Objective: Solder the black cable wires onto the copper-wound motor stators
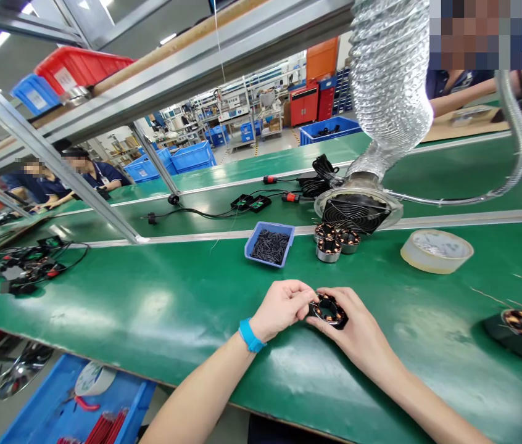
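On the green counter [187, 308], the right hand [358, 320] grips a copper-wound stator [329, 311] between thumb and fingers. The left hand [285, 308] is at the stator's left rim, fingers curled together; whether they pinch anything cannot be told. Just beyond the left hand sits a blue bin [265, 262] of thin black pieces [270, 245]. Three more stators [329, 248] stand beyond the right hand, before a round fan [358, 213]; a tape roll [427, 264] lies farther right.

pale glare across the green tabletop [154, 305]
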The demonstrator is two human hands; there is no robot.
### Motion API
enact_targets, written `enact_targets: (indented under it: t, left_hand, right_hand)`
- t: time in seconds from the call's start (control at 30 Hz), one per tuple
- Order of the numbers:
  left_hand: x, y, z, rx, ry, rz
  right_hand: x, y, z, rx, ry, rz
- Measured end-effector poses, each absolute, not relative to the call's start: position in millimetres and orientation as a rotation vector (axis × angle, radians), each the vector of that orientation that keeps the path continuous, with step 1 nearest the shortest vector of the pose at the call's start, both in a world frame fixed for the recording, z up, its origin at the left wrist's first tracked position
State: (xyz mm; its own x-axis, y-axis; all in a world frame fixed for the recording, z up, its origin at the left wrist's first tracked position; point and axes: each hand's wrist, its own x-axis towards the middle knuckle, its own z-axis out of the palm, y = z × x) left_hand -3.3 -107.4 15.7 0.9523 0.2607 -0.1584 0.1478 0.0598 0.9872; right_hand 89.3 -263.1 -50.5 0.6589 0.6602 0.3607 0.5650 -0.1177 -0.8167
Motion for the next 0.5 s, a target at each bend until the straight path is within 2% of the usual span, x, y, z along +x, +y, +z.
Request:
enact_targets:
  t: [0.2, 0.37, 0.5]
  left_hand:
    - [-4.0, -89.6, 5.7, 1.716, 0.526, 0.369]
    - [0.4, -83.7, -3.3, 1.648, 0.477, 0.100]
    - [5.1, -78.9, -2.6, 1.641, 0.482, 0.082]
  right_hand:
    - [89.8, -263.6, -53.2, -1.834, -0.974, 0.122]
    - [90.6, -263.9, -53.9, -1.855, -0.979, 0.097]
    - [90.3, -264.4, -51.3, -1.862, -0.986, 0.094]
